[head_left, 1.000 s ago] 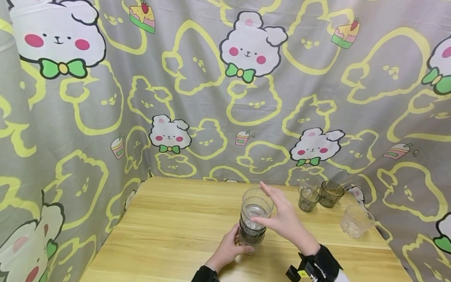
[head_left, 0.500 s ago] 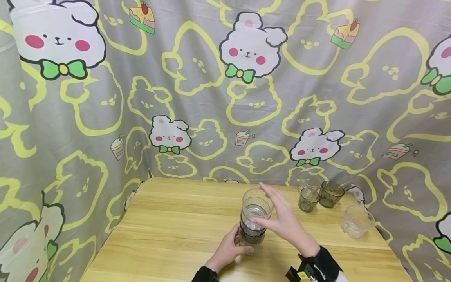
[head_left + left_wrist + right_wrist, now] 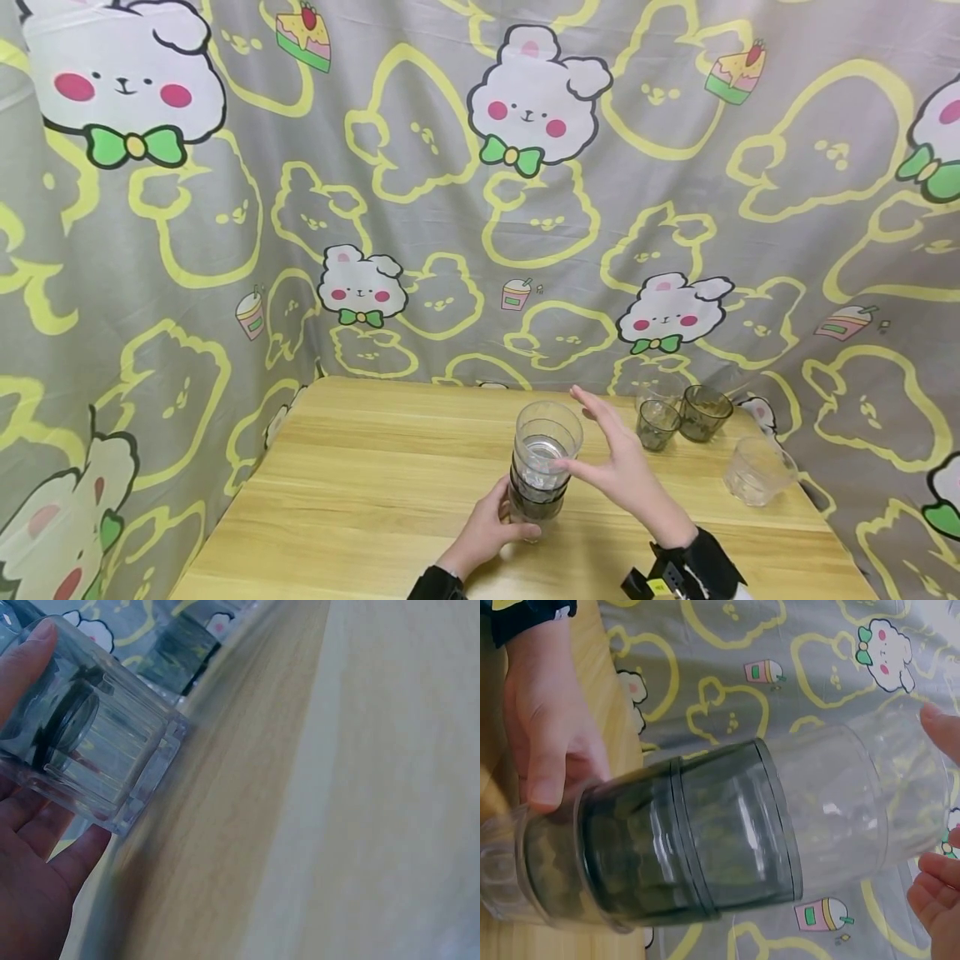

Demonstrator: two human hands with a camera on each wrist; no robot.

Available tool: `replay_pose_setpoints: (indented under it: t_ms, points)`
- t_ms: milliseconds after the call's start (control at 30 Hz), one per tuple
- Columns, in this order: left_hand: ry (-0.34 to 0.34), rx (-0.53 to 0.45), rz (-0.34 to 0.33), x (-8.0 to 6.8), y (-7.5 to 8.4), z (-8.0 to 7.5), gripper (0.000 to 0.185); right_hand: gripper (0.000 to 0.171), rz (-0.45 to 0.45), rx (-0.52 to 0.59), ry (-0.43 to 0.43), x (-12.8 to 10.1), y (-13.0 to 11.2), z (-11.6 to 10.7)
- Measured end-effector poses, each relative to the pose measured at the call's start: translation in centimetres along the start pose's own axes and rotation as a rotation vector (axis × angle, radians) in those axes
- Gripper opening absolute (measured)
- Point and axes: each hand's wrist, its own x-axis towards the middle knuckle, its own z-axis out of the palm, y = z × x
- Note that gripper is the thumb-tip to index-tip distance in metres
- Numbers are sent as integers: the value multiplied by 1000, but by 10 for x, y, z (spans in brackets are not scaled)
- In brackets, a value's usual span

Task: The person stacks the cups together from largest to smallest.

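A tall stack of nested drinking glasses (image 3: 542, 471) stands on the table, clear at the top, smoky grey in the middle and clear at the base. My left hand (image 3: 486, 532) grips its lower part, thumb on the near side and fingers round the other. In the left wrist view the thick clear bottom glass (image 3: 112, 750) sits between thumb and fingers. My right hand (image 3: 618, 467) is beside the uppermost clear glass (image 3: 900, 787), thumb and fingers spread apart. Whether its thumb touches the glass I cannot tell.
At the back right are a small smoky glass (image 3: 659, 427), a wider dark glass (image 3: 707, 413) and a clear glass (image 3: 660, 387) behind them. Another clear glass (image 3: 759, 473) stands near the right edge of the wooden table (image 3: 360, 467). A patterned curtain (image 3: 442, 225) hangs round the back and sides.
My right hand has drawn a little to the right, away from the top glass. The left hand and the stack stay where they were.
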Motion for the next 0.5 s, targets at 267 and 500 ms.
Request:
replay_pose_setpoints:
  t_ms: [267, 500]
  points:
    - [-2, -4, -12, 0, 0, 0, 85, 97, -10, -32, 77, -9, 16, -10]
    - [-13, -38, -32, 1, -1, -1, 85, 98, 39, -2, 136, -20, 34, -19]
